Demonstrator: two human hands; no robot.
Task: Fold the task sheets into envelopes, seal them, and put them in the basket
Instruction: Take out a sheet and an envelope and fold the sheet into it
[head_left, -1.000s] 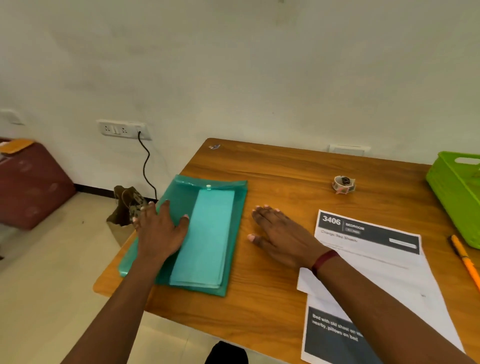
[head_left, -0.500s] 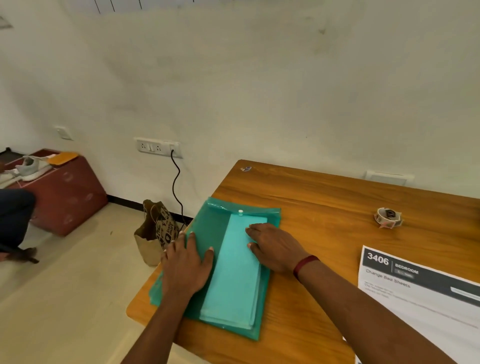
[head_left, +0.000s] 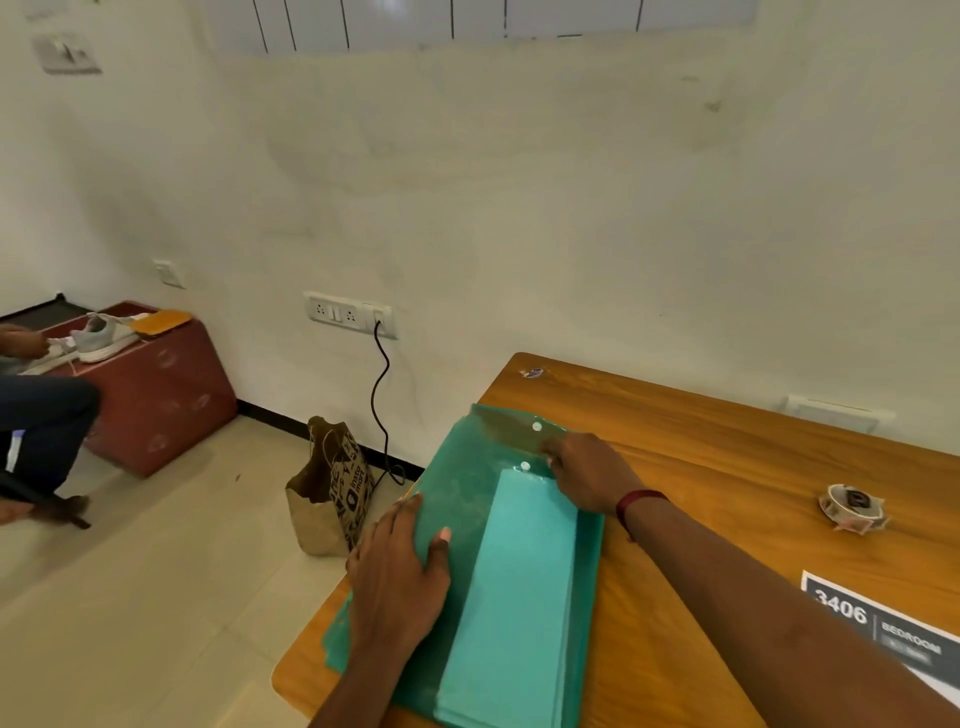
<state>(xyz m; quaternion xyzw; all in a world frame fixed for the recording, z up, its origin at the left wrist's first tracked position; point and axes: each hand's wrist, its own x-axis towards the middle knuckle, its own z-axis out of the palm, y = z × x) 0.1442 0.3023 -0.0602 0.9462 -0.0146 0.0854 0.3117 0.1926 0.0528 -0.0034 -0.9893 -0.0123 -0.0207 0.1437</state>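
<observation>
- Head view: green plastic folder (head_left: 467, 499) lies on the table (head_left: 727, 467) at 6 o'clock in frame, on the table's left corner, with its left edge hanging over the table edge.
- Teal envelope stack (head_left: 519, 597) sits inside the folder, in its right half, showing through the translucent cover.
- Left hand (head_left: 400, 577) is flat with straight fingers, pressing the folder's left half at 9 o'clock of the stack.
- Right hand (head_left: 587, 473) is at the folder's 12 o'clock end, fingers curled and pinching the edge of the flap (head_left: 509, 431). The flap is raised off its snap button.
- Task sheet (head_left: 883, 634), printed "3406 BEDROOM", lies flat at 4 o'clock of the folder and is cut by the frame edge.
- Tape roll (head_left: 852, 506) is at 3 o'clock of the right hand, well apart from it.
- Brown paper bag (head_left: 332, 493) stands on the floor at 9 o'clock of the folder, with a black cable (head_left: 382, 395) hanging from the wall socket (head_left: 348, 314) above it.
</observation>
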